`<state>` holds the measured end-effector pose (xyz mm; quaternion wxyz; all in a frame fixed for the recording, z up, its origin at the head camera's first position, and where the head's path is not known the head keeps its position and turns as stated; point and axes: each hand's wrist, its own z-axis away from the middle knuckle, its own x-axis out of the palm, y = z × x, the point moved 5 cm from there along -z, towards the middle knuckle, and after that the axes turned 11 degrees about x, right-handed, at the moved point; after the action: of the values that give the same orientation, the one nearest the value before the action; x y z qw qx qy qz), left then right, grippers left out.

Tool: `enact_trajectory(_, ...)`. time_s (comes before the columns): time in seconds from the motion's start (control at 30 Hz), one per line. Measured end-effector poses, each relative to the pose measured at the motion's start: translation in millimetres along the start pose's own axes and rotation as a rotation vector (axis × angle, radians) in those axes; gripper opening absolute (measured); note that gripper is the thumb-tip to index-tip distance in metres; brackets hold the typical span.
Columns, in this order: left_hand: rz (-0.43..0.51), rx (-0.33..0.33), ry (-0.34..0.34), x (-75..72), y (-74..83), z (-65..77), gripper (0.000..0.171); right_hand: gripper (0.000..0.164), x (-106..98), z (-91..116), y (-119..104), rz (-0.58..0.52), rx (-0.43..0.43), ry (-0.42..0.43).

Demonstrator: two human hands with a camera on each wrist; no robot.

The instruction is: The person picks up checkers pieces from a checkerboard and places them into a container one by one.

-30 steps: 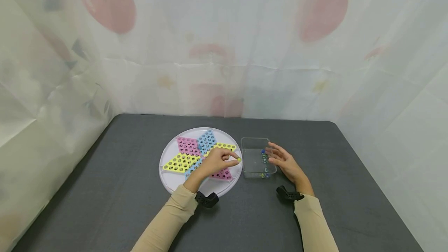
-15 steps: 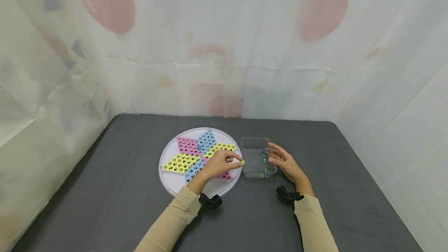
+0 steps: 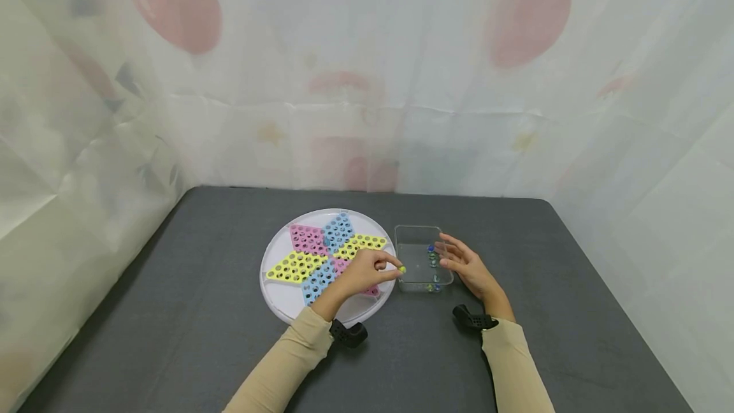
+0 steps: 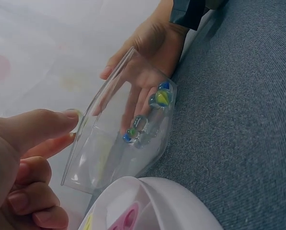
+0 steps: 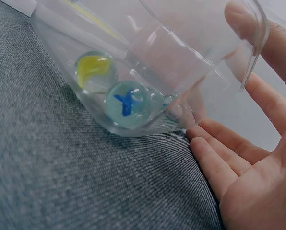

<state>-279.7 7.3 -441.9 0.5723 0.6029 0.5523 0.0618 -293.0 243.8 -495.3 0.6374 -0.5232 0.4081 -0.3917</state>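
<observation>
Thumb and index finger of my left hand [image 3: 366,273] pinch a yellow-green marble [image 3: 403,269] at the near left rim of a clear plastic box [image 3: 411,257]. In the left wrist view the left thumb hides most of this marble. My right hand [image 3: 466,270] rests against the box's right side, its fingers fairly straight along the outside and the thumb near the rim. Several glass marbles [image 5: 127,104] with blue, yellow and green swirls lie on the box floor, mostly toward its right side.
Left of the box lies a round white Chinese checkers board [image 3: 276,301] with a pink, blue and yellow star of holes, partly covered by the left hand. A dark grey cloth covers the table [image 3: 413,362]. Printed curtains [image 3: 367,50] hang behind and at the sides.
My left hand has moved a little right and toward the body, carrying the marble from the board's right edge to the box rim. The right hand and box have stayed put.
</observation>
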Motion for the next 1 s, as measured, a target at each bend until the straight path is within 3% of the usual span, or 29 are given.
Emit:
enact_trajectory(0.2, 0.01, -0.031, -0.029, 2.4, -0.4, 1.3, 0.017, 0.069, -0.2, -0.6, 0.7, 0.008, 0.005, 0.007)
enact_trajectory(0.73, 0.019, -0.016, -0.058, 2.9, 3.1, 2.6, 0.023, 0.07, 0.3, -0.7, -0.4, 0.008, 0.009, 0.01)
enact_trajectory(1.0, -0.003, 0.006, -0.009, -5.4, 2.2, 4.8, 0.023, 0.071, -0.2, -1.3, -0.2, -0.002, -0.002, -0.005)
